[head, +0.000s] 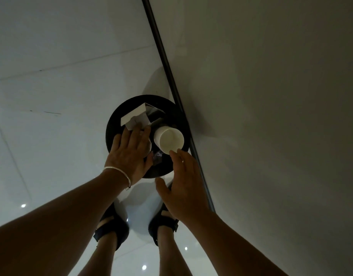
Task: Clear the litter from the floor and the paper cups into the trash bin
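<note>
Dim indoor frame, underexposed overall. Glossy white floor is the brightest area, pale grey-blue upper left, and mirrors small round ceiling lights as hard white glare dots near the bottom edge. Wall on the right falls off to murky grey-brown, darkest toward the corners. Soft shadow lies on the floor behind the black trash bin and on the wall beside it. Forearms read as near-silhouettes. Wide-angle distortion bows the dark baseboard and tile joints. Focus slightly soft, fine detail smeared, no strong motion blur.
</note>
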Demonstrator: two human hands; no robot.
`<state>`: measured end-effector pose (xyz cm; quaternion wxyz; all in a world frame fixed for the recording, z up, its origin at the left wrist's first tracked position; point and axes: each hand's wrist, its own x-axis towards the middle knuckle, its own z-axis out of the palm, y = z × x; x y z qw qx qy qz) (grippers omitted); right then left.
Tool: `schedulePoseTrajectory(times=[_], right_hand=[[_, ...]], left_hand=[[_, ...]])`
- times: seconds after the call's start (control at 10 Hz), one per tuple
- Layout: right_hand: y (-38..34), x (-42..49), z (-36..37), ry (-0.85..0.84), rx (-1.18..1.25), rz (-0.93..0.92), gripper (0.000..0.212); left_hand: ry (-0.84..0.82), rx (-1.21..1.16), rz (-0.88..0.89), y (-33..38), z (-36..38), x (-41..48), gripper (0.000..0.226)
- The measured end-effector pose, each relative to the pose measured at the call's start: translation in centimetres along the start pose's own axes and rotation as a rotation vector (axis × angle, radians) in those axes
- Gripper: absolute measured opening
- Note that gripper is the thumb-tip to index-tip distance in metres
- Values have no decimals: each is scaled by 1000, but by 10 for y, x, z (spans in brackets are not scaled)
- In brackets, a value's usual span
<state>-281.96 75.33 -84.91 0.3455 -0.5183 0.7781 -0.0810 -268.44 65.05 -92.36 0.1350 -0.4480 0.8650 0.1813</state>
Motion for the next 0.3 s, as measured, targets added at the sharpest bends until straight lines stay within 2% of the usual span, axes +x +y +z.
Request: schedulePoseTrajectory(times=[0.3], right_hand=[[-53, -21, -72, -33, -201, 2, 74]], left_hand=[[-36, -38, -2, -12, -117, -62, 70]])
